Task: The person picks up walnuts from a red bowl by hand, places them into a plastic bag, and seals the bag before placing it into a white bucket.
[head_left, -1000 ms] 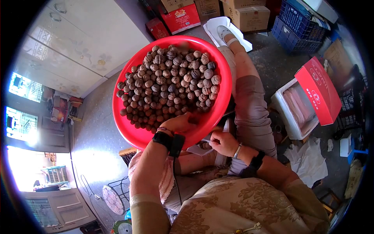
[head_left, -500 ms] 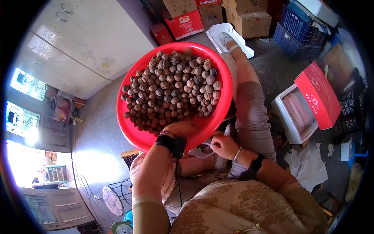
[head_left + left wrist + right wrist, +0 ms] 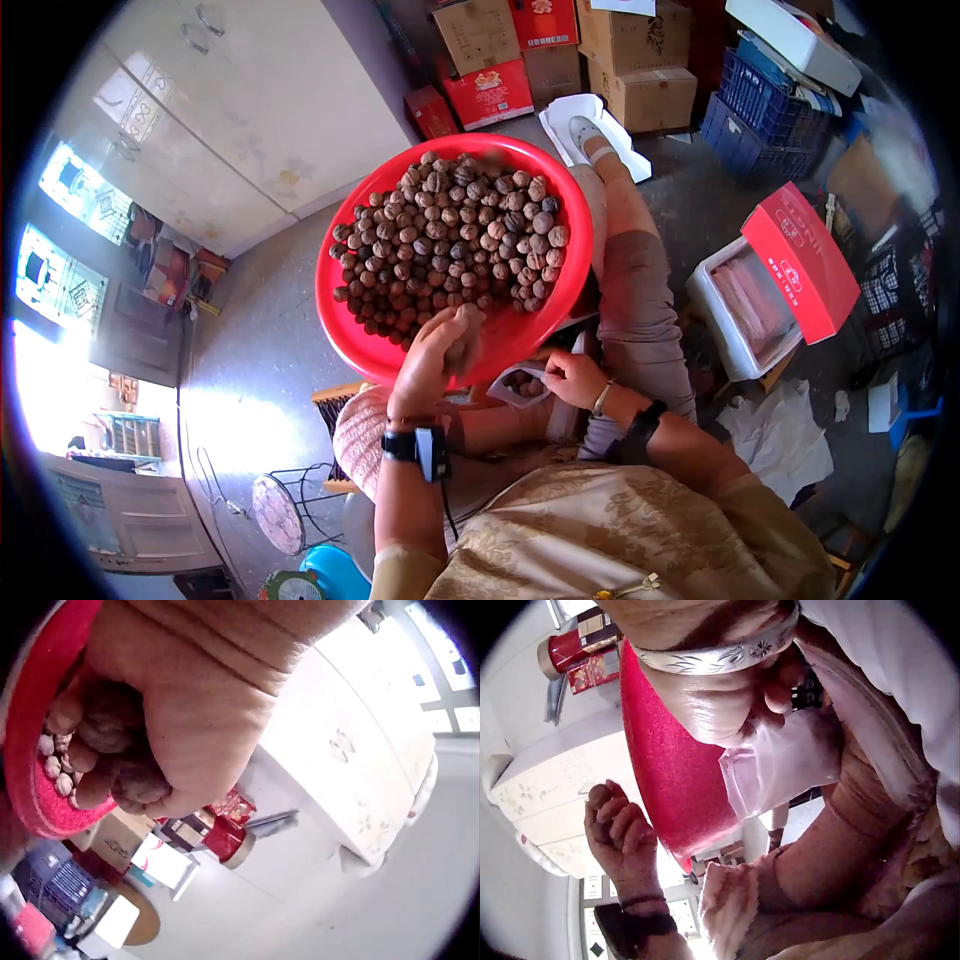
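Brown walnuts (image 3: 450, 235) lie heaped in a wide red basin (image 3: 350, 335). Over the basin's near edge, my left hand (image 3: 435, 355) is raised with its fingers curled round walnuts. In the left wrist view, at least two walnuts (image 3: 109, 724) sit between the fingers and thumb of that hand (image 3: 199, 705). My right hand (image 3: 575, 380), below the basin, pinches the rim of a clear plastic bag (image 3: 799, 757). Several walnuts (image 3: 522, 384) lie inside the bag. The right wrist view shows the bag's mouth beside the basin wall (image 3: 675, 742).
Cartons (image 3: 655, 100) and blue crates (image 3: 760, 110) stand at the back. On the right is a white foam box (image 3: 730, 330) with a red lid, and a crumpled white sheet (image 3: 785, 435) on the floor. A pale cabinet (image 3: 240, 120) and a round stool (image 3: 278, 513) are on the left.
My left hand has lifted from among the walnuts at the basin's near side and moved back towards the body, gripping walnuts. My right hand keeps its hold beside the bag; the head view has shifted.
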The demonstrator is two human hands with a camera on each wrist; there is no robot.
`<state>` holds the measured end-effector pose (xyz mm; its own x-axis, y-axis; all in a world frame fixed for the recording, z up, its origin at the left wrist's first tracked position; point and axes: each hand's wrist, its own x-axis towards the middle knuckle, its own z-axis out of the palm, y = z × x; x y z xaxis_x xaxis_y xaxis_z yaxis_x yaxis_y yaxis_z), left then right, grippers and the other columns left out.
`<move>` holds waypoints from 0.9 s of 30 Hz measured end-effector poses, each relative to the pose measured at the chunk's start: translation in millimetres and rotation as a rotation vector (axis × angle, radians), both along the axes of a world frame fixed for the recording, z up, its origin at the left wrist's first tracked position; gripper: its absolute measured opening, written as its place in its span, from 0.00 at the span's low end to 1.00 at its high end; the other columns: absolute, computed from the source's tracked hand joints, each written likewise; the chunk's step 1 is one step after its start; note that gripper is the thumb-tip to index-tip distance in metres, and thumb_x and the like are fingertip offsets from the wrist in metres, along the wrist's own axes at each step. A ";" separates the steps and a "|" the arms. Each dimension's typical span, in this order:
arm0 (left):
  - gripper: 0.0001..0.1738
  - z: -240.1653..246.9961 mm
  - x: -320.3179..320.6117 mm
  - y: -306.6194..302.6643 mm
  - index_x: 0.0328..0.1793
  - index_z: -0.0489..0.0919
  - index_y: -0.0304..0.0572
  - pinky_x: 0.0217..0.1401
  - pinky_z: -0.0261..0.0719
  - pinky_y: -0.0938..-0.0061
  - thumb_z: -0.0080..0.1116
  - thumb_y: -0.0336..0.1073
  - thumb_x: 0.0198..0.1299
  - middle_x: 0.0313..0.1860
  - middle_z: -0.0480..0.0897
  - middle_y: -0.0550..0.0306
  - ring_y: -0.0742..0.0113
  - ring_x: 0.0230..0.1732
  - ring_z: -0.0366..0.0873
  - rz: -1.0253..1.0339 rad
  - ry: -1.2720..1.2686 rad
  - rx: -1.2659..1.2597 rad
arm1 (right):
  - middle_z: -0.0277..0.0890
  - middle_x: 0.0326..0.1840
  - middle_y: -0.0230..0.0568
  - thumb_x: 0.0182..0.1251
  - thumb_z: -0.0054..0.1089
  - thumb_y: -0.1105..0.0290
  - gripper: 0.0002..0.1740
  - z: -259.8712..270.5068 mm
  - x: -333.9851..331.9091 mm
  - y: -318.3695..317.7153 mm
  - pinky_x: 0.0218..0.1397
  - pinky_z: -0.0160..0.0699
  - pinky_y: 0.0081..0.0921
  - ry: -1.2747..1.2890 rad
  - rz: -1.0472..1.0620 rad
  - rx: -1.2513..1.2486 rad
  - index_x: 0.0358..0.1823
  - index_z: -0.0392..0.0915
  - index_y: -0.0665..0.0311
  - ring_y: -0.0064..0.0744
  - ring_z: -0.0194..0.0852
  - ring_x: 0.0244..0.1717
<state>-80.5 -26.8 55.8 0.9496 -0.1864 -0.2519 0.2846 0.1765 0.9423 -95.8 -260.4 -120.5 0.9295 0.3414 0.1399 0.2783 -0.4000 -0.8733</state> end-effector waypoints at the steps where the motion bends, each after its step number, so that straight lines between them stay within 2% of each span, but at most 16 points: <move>1: 0.21 1.4 -17.2 0.4 0.53 0.76 0.33 0.25 0.66 0.81 0.51 0.46 0.67 0.29 0.75 0.64 0.75 0.26 0.71 0.007 -0.007 -0.005 | 0.79 0.27 0.46 0.58 0.64 0.67 0.09 0.9 -0.5 -0.4 0.35 0.78 0.39 -0.007 0.007 -0.005 0.29 0.75 0.64 0.47 0.81 0.31; 3: 0.23 2.6 -49.5 1.7 0.55 0.75 0.31 0.25 0.66 0.82 0.53 0.45 0.64 0.32 0.77 0.64 0.75 0.29 0.73 0.075 0.038 -0.196 | 0.79 0.26 0.46 0.58 0.64 0.67 0.09 2.5 -2.0 0.1 0.35 0.78 0.38 0.056 0.000 -0.001 0.29 0.75 0.64 0.46 0.81 0.31; 4: 0.25 -3.2 -59.7 4.9 0.56 0.74 0.30 0.25 0.66 0.83 0.54 0.44 0.61 0.33 0.77 0.64 0.76 0.30 0.73 0.074 0.005 -0.190 | 0.79 0.26 0.46 0.58 0.64 0.67 0.09 3.2 -2.5 0.1 0.35 0.78 0.38 0.051 0.007 -0.006 0.29 0.75 0.64 0.46 0.81 0.31; 6: 0.25 -7.2 -79.1 5.2 0.57 0.74 0.30 0.24 0.66 0.83 0.53 0.43 0.61 0.33 0.77 0.65 0.76 0.29 0.72 0.110 0.046 -0.145 | 0.79 0.26 0.47 0.59 0.63 0.67 0.09 3.0 -2.9 -1.7 0.35 0.78 0.36 0.032 -0.003 0.056 0.29 0.76 0.65 0.44 0.81 0.30; 9: 0.25 -23.5 -94.9 12.7 0.59 0.74 0.32 0.22 0.66 0.84 0.53 0.43 0.61 0.34 0.77 0.66 0.79 0.30 0.72 0.122 0.126 -0.078 | 0.79 0.26 0.46 0.59 0.62 0.67 0.08 0.1 -1.0 -3.7 0.34 0.77 0.34 0.074 0.007 0.017 0.29 0.77 0.65 0.42 0.81 0.29; 10: 0.21 -29.1 -97.3 13.8 0.56 0.76 0.37 0.22 0.62 0.85 0.54 0.43 0.62 0.33 0.77 0.68 0.81 0.26 0.68 0.096 0.127 -0.092 | 0.79 0.26 0.45 0.59 0.61 0.67 0.08 -0.9 -2.7 -3.5 0.34 0.76 0.32 0.078 -0.004 0.027 0.30 0.77 0.65 0.37 0.80 0.29; 11: 0.17 -34.0 -99.6 14.4 0.53 0.78 0.42 0.21 0.59 0.87 0.55 0.43 0.62 0.32 0.78 0.69 0.84 0.23 0.64 0.068 0.129 -0.105 | 0.79 0.26 0.45 0.59 0.61 0.67 0.08 -2.2 -2.9 -3.5 0.34 0.76 0.32 0.079 -0.006 0.026 0.30 0.77 0.65 0.37 0.80 0.29; 12: 0.13 -36.3 -101.8 13.8 0.49 0.78 0.44 0.20 0.57 0.87 0.56 0.42 0.64 0.28 0.75 0.71 0.85 0.20 0.62 0.063 0.144 -0.110 | 0.79 0.26 0.44 0.59 0.62 0.67 0.08 -2.3 -2.8 -4.1 0.34 0.76 0.31 0.095 0.004 0.045 0.30 0.77 0.65 0.34 0.79 0.28; 13: 0.13 -42.8 -102.2 14.0 0.49 0.78 0.44 0.20 0.57 0.87 0.56 0.42 0.64 0.28 0.75 0.71 0.85 0.20 0.62 0.059 0.147 -0.112 | 0.79 0.27 0.44 0.59 0.62 0.67 0.08 -2.3 -2.8 -5.1 0.34 0.76 0.30 0.112 0.013 0.064 0.30 0.77 0.65 0.31 0.78 0.28; 14: 0.12 -51.9 -101.6 14.8 0.47 0.78 0.45 0.20 0.57 0.87 0.56 0.43 0.65 0.27 0.74 0.72 0.85 0.19 0.60 0.056 0.139 -0.055 | 0.79 0.26 0.36 0.61 0.62 0.67 0.08 -2.7 -3.3 -6.0 0.35 0.77 0.27 0.110 0.035 0.060 0.33 0.78 0.65 0.24 0.76 0.29; 17: 0.13 -57.7 -103.7 11.5 0.44 0.80 0.45 0.20 0.56 0.87 0.57 0.46 0.67 0.24 0.73 0.73 0.85 0.17 0.60 0.040 0.092 0.047 | 0.79 0.27 0.42 0.58 0.64 0.66 0.08 -5.9 -3.2 -5.5 0.35 0.76 0.28 0.162 0.025 0.088 0.29 0.78 0.64 0.28 0.77 0.28; 19: 0.21 -62.4 -102.7 11.1 0.56 0.78 0.32 0.52 0.72 0.81 0.58 0.43 0.68 0.48 0.82 0.62 0.77 0.47 0.75 0.028 0.152 0.090 | 0.79 0.27 0.41 0.59 0.64 0.66 0.08 -3.3 -3.2 -5.2 0.35 0.76 0.28 0.136 0.024 0.061 0.30 0.78 0.63 0.28 0.77 0.28; 22: 0.21 -59.7 -102.2 4.8 0.54 0.79 0.30 0.52 0.73 0.80 0.58 0.44 0.69 0.48 0.82 0.62 0.78 0.49 0.75 0.033 0.132 0.185 | 0.80 0.27 0.41 0.60 0.64 0.66 0.08 -0.2 -5.0 -5.3 0.35 0.77 0.28 0.124 0.031 0.052 0.31 0.79 0.63 0.29 0.78 0.29; 23: 0.21 -56.2 -101.1 1.4 0.54 0.79 0.30 0.52 0.73 0.80 0.58 0.44 0.69 0.48 0.82 0.62 0.78 0.49 0.75 0.031 0.133 0.184 | 0.80 0.27 0.38 0.61 0.63 0.67 0.07 1.0 -4.6 -5.1 0.36 0.77 0.26 0.117 0.040 0.038 0.32 0.79 0.63 0.25 0.77 0.29; 25: 0.21 -50.1 -98.3 -5.2 0.52 0.80 0.30 0.49 0.74 0.80 0.58 0.44 0.69 0.46 0.83 0.60 0.77 0.46 0.77 0.032 0.079 0.341 | 0.80 0.26 0.35 0.62 0.63 0.68 0.06 1.5 -5.1 -5.1 0.36 0.78 0.24 0.111 0.049 0.023 0.32 0.79 0.63 0.22 0.77 0.29; 27: 0.21 -52.7 -93.4 -8.7 0.52 0.80 0.29 0.47 0.75 0.80 0.58 0.44 0.69 0.44 0.83 0.60 0.76 0.43 0.77 0.021 0.048 0.352 | 0.80 0.26 0.34 0.62 0.62 0.68 0.06 0.0 -5.2 -5.5 0.36 0.78 0.24 0.132 0.056 0.047 0.32 0.79 0.63 0.21 0.77 0.30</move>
